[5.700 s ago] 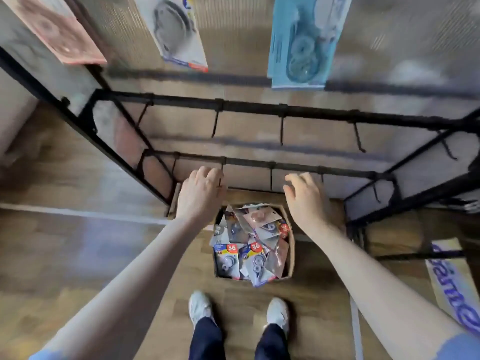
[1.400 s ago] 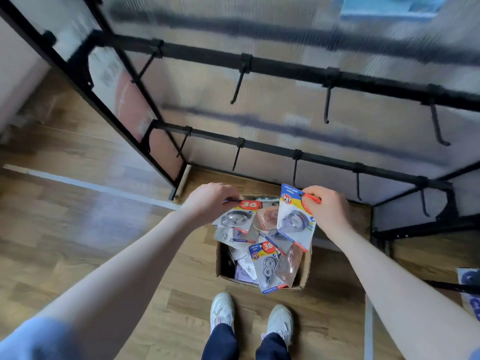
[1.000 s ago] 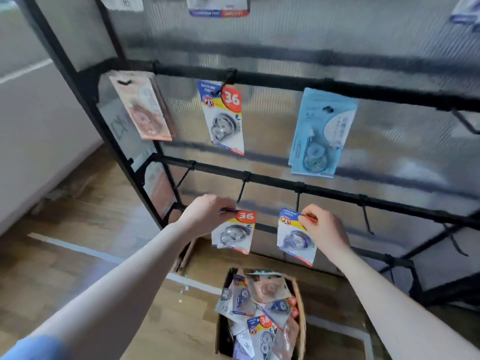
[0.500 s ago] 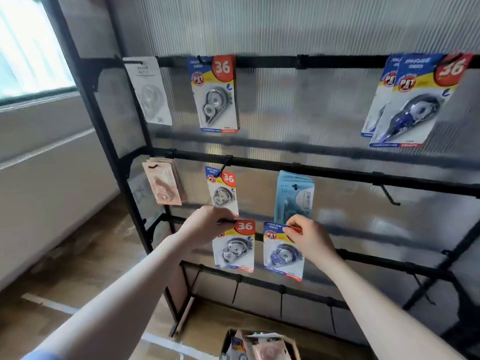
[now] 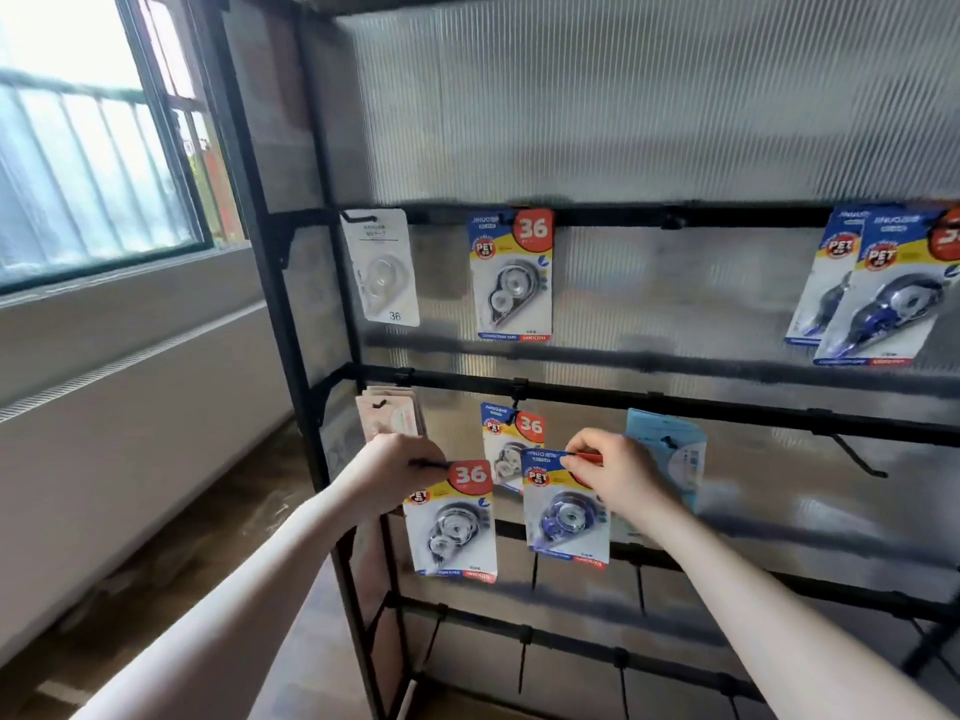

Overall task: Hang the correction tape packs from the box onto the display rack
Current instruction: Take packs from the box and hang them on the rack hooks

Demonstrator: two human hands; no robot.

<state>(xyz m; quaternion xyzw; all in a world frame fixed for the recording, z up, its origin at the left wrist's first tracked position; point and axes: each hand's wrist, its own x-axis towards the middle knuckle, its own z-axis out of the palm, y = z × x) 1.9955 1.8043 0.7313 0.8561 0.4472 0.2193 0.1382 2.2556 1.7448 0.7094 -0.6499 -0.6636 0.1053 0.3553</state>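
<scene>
Two correction tape packs are held up in front of the black display rack, one in each hand; at far left a barred window sits above a pale wall; on the rack's upper bar hang a white pack, a pack with a red 36 badge and, far right, two overlapping blue-dispenser packs; on the bar below hang a stack of pink packs, a smaller 36-badge pack and a light blue pack, the latter partly hidden behind the right hand; the left hand pinches the top left corner of a grey-dispenser pack marked 36, which hangs upright below the fingers, in front of the rack and between the second and third bars; just beside it, the right hand pinches the top edge of a purple-dispenser pack, its card tilted slightly and overlapping the smaller hung 36-badge pack behind; neither held pack is on a hook; an empty hook juts from the second bar to the right; lower bars with short hooks run near the wooden floor.
</scene>
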